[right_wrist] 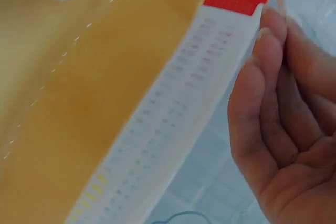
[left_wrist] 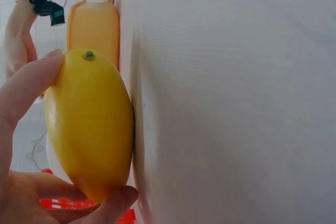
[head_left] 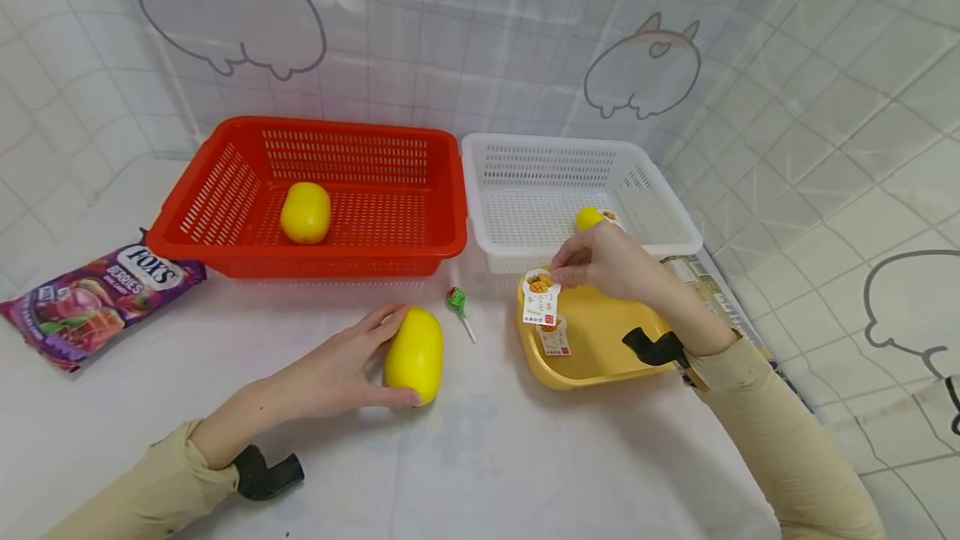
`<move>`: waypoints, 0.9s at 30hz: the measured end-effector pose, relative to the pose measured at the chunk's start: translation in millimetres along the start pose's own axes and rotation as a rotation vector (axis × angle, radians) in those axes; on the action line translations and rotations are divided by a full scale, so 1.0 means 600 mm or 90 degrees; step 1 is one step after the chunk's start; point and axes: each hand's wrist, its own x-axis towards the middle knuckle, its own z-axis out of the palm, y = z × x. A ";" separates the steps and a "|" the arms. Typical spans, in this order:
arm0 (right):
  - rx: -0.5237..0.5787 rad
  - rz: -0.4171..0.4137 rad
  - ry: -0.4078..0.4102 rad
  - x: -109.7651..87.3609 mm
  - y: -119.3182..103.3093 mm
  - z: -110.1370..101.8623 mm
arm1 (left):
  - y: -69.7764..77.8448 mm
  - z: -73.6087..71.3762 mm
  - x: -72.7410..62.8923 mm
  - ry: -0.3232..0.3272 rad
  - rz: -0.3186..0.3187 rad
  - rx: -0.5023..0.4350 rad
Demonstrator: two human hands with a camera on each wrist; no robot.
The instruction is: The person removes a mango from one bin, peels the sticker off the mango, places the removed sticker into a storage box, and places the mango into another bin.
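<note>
My left hand (head_left: 318, 377) grips a yellow mango (head_left: 415, 354) on the white table, thumb at its near end and fingers at its far end. The left wrist view shows the small green stem of this mango (left_wrist: 92, 124). Between thumb and fingertips, my right hand (head_left: 615, 265) pinches a white label (head_left: 541, 298) printed with a mango picture, above the left rim of a yellow basin (head_left: 573, 380). A similar label (head_left: 557, 342) lies inside that basin. In the right wrist view, only a thin edge of the held label shows by the fingertips.
Behind my left hand stands a red basket (head_left: 322, 262) holding another mango (head_left: 306, 212). Beside it, a white basket (head_left: 517, 259) contains a yellow fruit (head_left: 588, 217) with a label by it, partly hidden by my right hand. A lollipop (head_left: 456, 300) and a purple Fox's bag (head_left: 105, 298) lie on the table.
</note>
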 end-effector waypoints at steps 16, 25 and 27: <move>0.009 0.059 -0.067 0.006 0.042 -0.006 | -0.002 0.002 0.000 0.003 -0.001 0.002; 0.007 0.049 -0.134 0.006 0.059 -0.011 | -0.001 0.003 0.000 0.004 -0.001 0.009; 0.014 0.058 -0.149 0.005 0.062 -0.012 | -0.001 0.002 0.000 0.003 -0.005 0.010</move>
